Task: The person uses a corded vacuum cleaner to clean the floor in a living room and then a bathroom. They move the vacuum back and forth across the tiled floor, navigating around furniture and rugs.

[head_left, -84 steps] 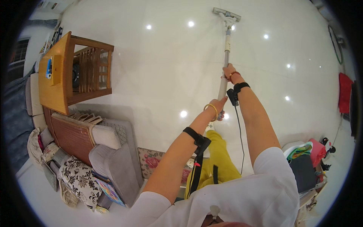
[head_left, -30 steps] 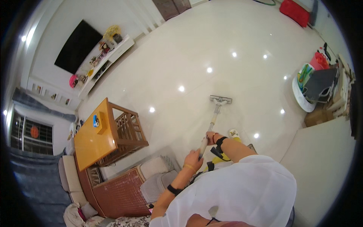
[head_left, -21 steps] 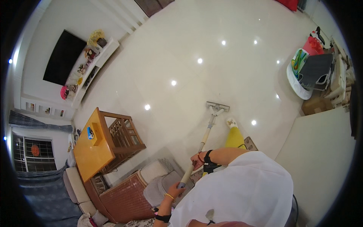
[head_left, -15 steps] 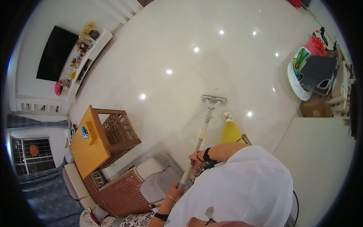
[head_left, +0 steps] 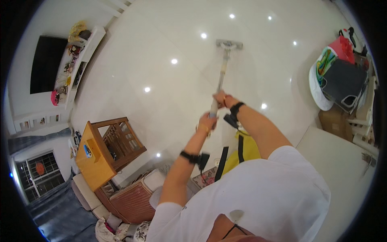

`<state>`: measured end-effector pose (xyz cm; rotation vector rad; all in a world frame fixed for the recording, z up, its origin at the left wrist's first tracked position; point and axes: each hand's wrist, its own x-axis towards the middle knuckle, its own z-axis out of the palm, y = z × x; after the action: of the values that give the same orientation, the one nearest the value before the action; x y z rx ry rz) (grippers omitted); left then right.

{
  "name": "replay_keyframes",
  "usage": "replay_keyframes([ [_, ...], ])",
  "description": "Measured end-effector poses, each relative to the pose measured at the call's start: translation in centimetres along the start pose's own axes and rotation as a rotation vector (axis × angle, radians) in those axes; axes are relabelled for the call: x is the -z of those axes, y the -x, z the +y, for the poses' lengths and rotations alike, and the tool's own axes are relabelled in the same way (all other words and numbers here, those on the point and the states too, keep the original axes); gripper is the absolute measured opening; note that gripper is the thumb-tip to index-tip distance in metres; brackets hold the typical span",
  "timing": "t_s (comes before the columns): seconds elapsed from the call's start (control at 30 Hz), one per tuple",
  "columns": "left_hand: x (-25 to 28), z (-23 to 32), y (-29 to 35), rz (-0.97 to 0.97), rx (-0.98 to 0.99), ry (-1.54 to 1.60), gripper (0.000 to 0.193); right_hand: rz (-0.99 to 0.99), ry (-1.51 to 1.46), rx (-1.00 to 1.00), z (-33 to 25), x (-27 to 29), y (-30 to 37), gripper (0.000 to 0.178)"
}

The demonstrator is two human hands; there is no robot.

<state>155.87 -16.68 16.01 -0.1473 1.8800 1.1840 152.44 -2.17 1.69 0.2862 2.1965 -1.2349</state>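
Observation:
Stretched out ahead of me is a sponge mop (head_left: 223, 66) with a grey-and-cream pole. Its flat, wide head (head_left: 230, 43) rests on the shiny pale floor (head_left: 181, 101). My right hand (head_left: 220, 99) is wrapped round the pole partway along. Closer to me, my left hand (head_left: 207, 122) grips the pole's near end. Both arms reach forward, with black bands and small black devices on the wrists. The mop's underside is hidden.
At the left stand a wooden table (head_left: 95, 165) and a wooden chair (head_left: 118, 143). Behind them is a sofa (head_left: 131, 200). A television (head_left: 47, 64) and a white shelf unit (head_left: 89, 48) line the far left. To the right, a white tub (head_left: 318, 94) holds piled items beside a cardboard box (head_left: 336, 124).
The mop has slid forward, away from me, along the floor. Both my hands have moved forward with its pole, and my arms are now more stretched out.

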Motion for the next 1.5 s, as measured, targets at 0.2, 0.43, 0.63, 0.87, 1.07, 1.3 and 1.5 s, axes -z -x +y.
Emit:
replay_keyframes([
  [0.2,-3.0,4.5,-4.4,-0.139,0.204,0.132,0.029,0.165,-0.542,-0.559,-1.8,6.8,0.0,0.031],
  [0.43,-0.2,-11.0,3.4,-0.135,0.271,-0.015,0.041,-0.216,-0.465,-0.484,1.2,-9.6,3.5,0.026],
  [0.63,7.3,-28.4,19.7,-0.023,0.277,-0.110,0.047,-0.622,-0.841,-0.742,-2.7,-30.5,12.0,0.020],
  [0.87,13.8,-38.6,44.3,-0.014,0.508,-0.041,0.046,-0.853,-0.754,-0.882,-9.5,-46.8,22.5,0.029],
  [1.07,11.7,-37.3,50.0,0.193,0.589,-0.085,0.037,-0.921,-0.503,-0.817,-8.1,-49.8,22.7,0.030],
  [1.3,6.3,-31.4,38.9,0.298,0.433,-0.357,0.047,-0.627,-0.616,-0.622,-4.6,-38.4,15.3,0.019],
  [1.5,6.4,-19.9,15.5,0.326,0.325,-0.065,0.035,-0.153,-0.732,-0.387,-6.8,-18.9,2.5,0.046],
])
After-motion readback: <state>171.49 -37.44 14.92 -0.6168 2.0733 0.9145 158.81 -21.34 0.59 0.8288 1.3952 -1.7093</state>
